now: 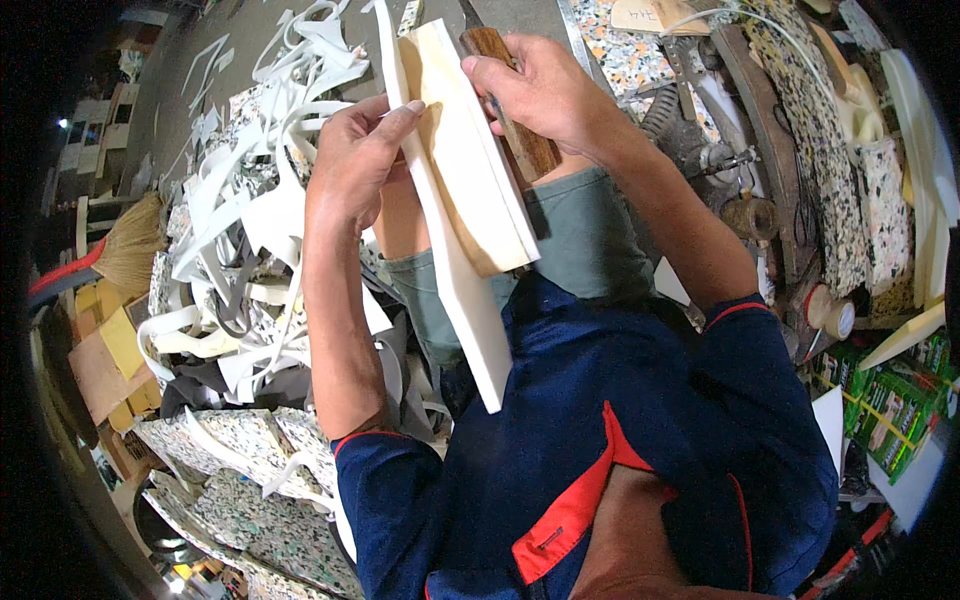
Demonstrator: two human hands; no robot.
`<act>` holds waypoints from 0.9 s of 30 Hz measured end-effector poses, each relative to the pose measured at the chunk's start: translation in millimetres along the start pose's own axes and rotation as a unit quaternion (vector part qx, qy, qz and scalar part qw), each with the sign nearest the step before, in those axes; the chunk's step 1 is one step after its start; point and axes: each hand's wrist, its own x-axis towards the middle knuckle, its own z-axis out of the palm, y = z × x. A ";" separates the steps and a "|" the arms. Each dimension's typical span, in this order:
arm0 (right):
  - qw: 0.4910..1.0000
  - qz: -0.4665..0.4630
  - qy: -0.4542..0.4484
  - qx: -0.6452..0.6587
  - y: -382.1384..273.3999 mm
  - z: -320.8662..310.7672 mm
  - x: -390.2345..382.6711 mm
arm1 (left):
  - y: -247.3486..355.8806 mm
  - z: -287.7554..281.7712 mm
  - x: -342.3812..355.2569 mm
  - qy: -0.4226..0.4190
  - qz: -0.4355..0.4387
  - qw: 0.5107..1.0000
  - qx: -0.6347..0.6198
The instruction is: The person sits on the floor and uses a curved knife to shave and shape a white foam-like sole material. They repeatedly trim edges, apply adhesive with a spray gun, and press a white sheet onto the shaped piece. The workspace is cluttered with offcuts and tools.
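My left hand (pixel 352 160) is closed, its thumb and fingers pinching a long white foam strip (pixel 450 250). The strip runs down toward my lap and lies along the left side of a white foam slab (pixel 475 165). A tan face shows on the slab's left part. Wrapped in my right hand (pixel 545 90) is a long wooden handle (pixel 535 152) with a narrow dark metal piece at its far end; most of that metal is cut off by the picture's top edge. The right fingers are near the slab's right edge; contact is hard to tell.
White foam offcuts (pixel 270 215) lie heaped at the left, over speckled foam blocks (pixel 270 530). A broom (pixel 135 240) stands far left. At the right are a metal bar (pixel 765 130), a coil spring (pixel 660 112) and green packages (pixel 890 420).
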 end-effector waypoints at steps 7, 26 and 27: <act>0.993 0.006 -0.044 0.113 4.2 1.9 -7.3 | -25.7 -7.6 3.0 0.029 0.013 0.998 0.053; 0.986 0.005 -0.043 -0.160 -16.2 -61.8 -64.5 | -25.1 -5.2 19.8 0.122 0.046 0.970 0.207; 0.977 -0.006 -0.046 -0.208 -16.0 -77.6 -79.6 | -21.4 -6.2 22.3 0.132 0.054 0.960 0.242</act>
